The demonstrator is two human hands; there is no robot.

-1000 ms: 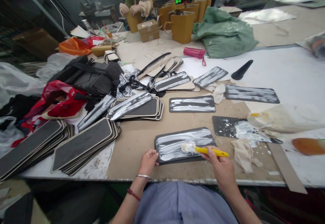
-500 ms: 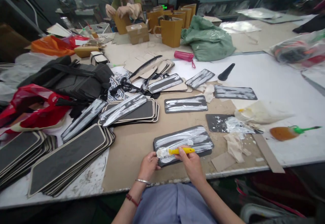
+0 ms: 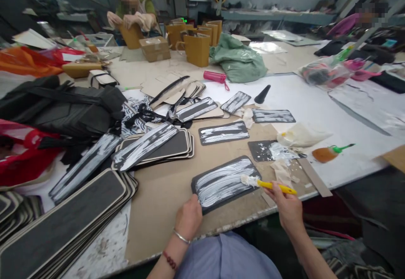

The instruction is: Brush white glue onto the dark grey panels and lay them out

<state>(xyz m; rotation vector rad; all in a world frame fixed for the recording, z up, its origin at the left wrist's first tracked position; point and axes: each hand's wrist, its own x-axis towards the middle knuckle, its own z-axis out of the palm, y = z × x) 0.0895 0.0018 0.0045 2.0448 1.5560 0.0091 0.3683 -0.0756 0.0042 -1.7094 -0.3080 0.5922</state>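
Note:
My right hand (image 3: 288, 206) grips the yellow handle of a paintbrush (image 3: 275, 185). Its bristles, loaded with white paste, rest at the right part of a dark rectangular panel (image 3: 224, 182), which carries long white streaks. At the panel's lower left corner, my left hand (image 3: 190, 215) has its fingers closed on the edge; the fingertips are partly hidden. Behind it lies another streaked panel (image 3: 224, 132). To the right, a dark board (image 3: 262, 150) bears a blob of white paste, with a crumpled cloth (image 3: 283, 173) in front of it.
Stacks of dark panels with pale edges (image 3: 60, 224) fill the left side. An amber glue bottle (image 3: 322, 154) lies at the right. Farther back are a green sack (image 3: 242, 60), brown boxes (image 3: 196, 50) and a co-worker (image 3: 136, 7) handling one.
The brush has gone from the panel's left end to its right part, leaving more white across the left end. My view has turned to the right.

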